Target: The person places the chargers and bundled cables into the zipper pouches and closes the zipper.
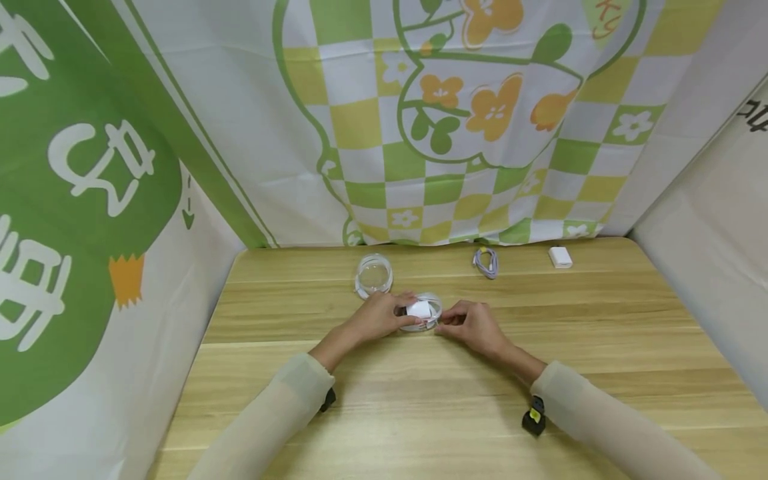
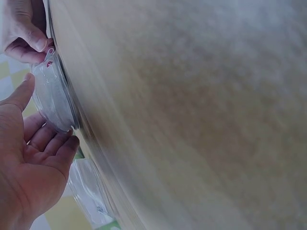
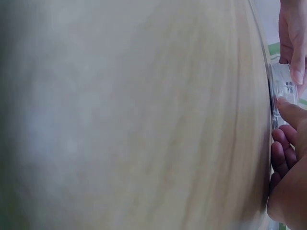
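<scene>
A round, clear plastic case (image 1: 433, 300) with a white charger block (image 1: 419, 309) and a coiled white cable sits in the middle of the table, in the head view. My left hand (image 1: 375, 316) holds its left side, thumb at the near edge and fingers on the far side. At the right edge, my right hand (image 1: 476, 328) pinches the rim between thumb and fingers. From the left wrist, a small red mark shows on the case (image 2: 50, 91) close to the right fingertips. The right wrist view has the right thumb against the case (image 3: 283, 88).
Behind the left hand lies another clear round case (image 1: 358, 279). Farther back are a coiled purple cable (image 1: 493, 265) with a yellow tie and a white charger block (image 1: 561, 257). Patterned cloth (image 1: 372, 193) hangs along the back edge of the wooden table (image 1: 396, 413).
</scene>
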